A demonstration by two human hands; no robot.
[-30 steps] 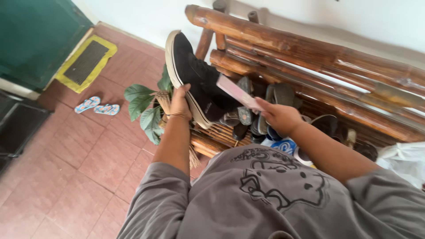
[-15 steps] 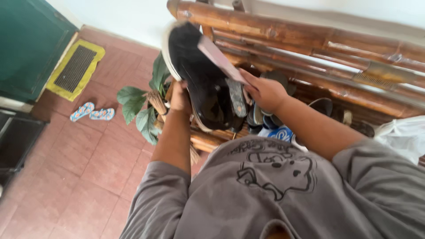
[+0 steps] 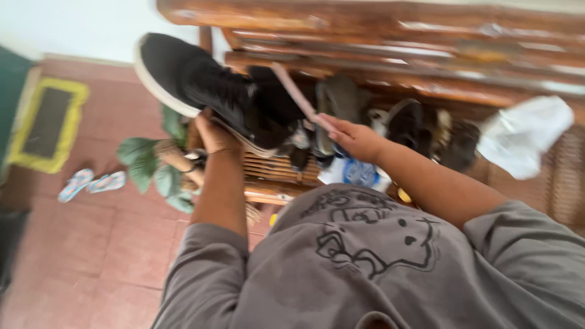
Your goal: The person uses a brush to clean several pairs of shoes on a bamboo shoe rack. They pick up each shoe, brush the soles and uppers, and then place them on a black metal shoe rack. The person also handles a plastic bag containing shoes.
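the left hand (image 3: 213, 135) grips the black sneaker (image 3: 207, 91) by its sole, tilted above the bamboo rack (image 3: 390, 67), so the right hand (image 3: 353, 137), closed on a pink brush (image 3: 295, 94), can reach it.

Bamboo shoe rack (image 3: 390, 79) — dark sandals (image 3: 408, 125), white bag (image 3: 524, 137); tiled floor (image 3: 91, 244) — flip-flops (image 3: 91, 183).

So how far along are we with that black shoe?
Done: the black shoe is off the bamboo rack, held up from beneath by the left hand. In hand: the right hand holds a pink stick against the shoe's opening. Left: the shoe is not yet set down; other shoes sit on the rack.
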